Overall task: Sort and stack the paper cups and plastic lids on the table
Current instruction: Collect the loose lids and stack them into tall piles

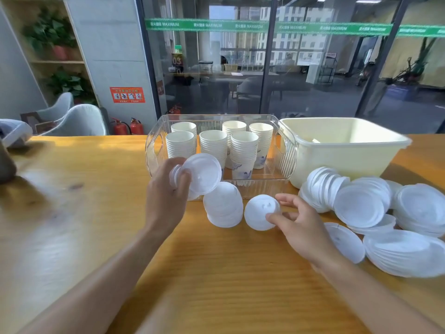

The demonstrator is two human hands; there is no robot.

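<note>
Six stacks of white paper cups (214, 145) stand upright, mouths up, inside the clear bin (286, 162); some cups at the bottom of the stacks show blue print. Just in front of the bin a leaning stack of translucent white plastic lids (224, 206) rests on the table. One lid (203, 173) is held tilted against the bin's front wall, and another lid (261, 212) is pinched beside the leaning stack. To the bin's right, many more lids (375, 210) lie in loose, toppled piles.

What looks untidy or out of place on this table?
The loose lids at the right lie toppled and overlapping beside the cream bin, not stacked. The paper cups stand neatly stacked in the clear bin.
</note>
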